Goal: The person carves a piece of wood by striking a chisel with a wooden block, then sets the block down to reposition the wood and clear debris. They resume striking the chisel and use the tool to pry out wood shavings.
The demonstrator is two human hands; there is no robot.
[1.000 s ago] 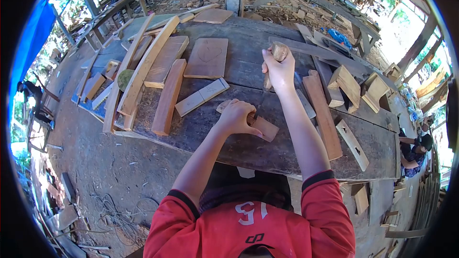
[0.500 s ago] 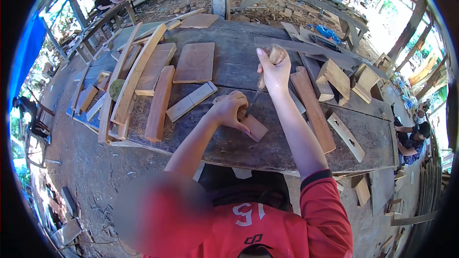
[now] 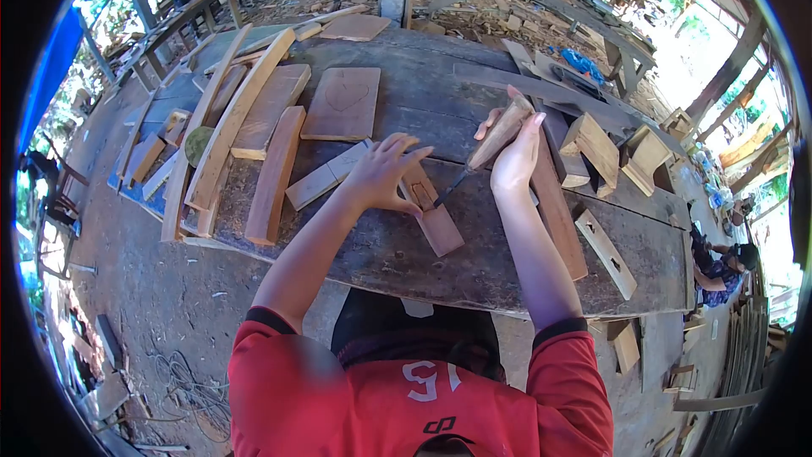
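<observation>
Seen from the head camera, a person in a red shirt leans over a weathered workbench (image 3: 381, 262) with both hands on one small job. The left hand (image 3: 382, 173) lies flat with its fingers spread, the fingertips pressing the far end of a short wood block (image 3: 440, 224). The block runs out from under those fingertips toward the person and slightly to the right. The right hand (image 3: 518, 159) cups the wooden handle of a chisel (image 3: 499, 135) loosely, thumb on one side and straightened fingers on the other. From this grip the chisel slants down and to the left, and its blade tip meets the block just beside the left fingertips, crossing the block's long axis. The left hand is the nearer to the block; the right stands off by the tool's length. A heart-marked board (image 3: 342, 103) lies beyond the left hand, and a long plank (image 3: 558, 211) lies just outside the right wrist.
</observation>
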